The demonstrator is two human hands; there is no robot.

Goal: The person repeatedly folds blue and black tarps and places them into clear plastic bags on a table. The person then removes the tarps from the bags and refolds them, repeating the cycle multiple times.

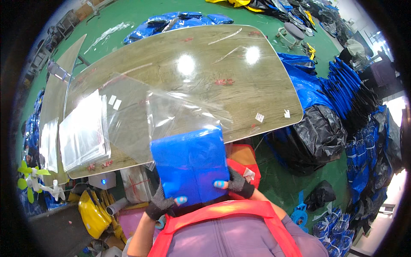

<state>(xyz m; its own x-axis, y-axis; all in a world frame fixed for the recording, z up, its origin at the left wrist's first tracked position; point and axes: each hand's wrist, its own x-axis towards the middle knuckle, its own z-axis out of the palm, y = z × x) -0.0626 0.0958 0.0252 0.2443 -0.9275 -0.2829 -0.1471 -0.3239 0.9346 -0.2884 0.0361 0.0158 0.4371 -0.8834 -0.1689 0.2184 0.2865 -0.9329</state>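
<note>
Both gloved hands, left hand (165, 204) and right hand (234, 185), grip a folded blue item (188, 165) half inside a clear plastic bag (180, 115) over the table (239, 73), beside stacked clear bags (83, 132).

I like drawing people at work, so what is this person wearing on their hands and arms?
Both hands wear dark, mesh-like fingerless gloves with knit cuffs at the wrist: the left hand and the right hand. The fingers poke out bare, and the nails are painted light blue. The forearms have no sleeves. A red vest with a purple panel covers the chest.
</note>
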